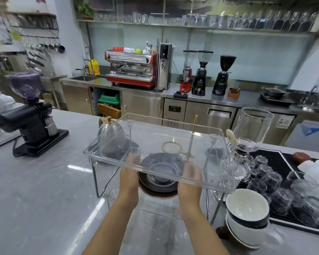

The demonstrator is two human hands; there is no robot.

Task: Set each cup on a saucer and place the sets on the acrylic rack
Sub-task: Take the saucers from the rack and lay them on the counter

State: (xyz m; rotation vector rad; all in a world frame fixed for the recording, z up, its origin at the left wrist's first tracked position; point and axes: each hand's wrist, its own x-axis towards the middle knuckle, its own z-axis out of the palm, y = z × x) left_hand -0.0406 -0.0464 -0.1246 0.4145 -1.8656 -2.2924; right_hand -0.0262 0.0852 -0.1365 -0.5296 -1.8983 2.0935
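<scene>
Both hands are reaching under the top tray of the clear rack [155,137], which is standing on the grey bench [44,190]. The left hand [129,173] and right hand [191,178] are each gripping one side of a dark saucer [161,173] with a glass cup on it; the set is sitting just above a wooden disc beneath the tray. The tray's front edge is crossing in front of the fingers, so the grip is partly blurred by the acrylic.

A steel kettle [112,137] is standing behind the rack on the left, and a black grinder [29,124] further left. To the right, stacked white bowls [247,214] are sitting just beside the rack's leg, with upturned glasses [276,183] crowding a black mat [276,162] and a tall glass vessel [252,124] behind them. A red espresso machine [131,69] is lining the back counter. No writing is readable.
</scene>
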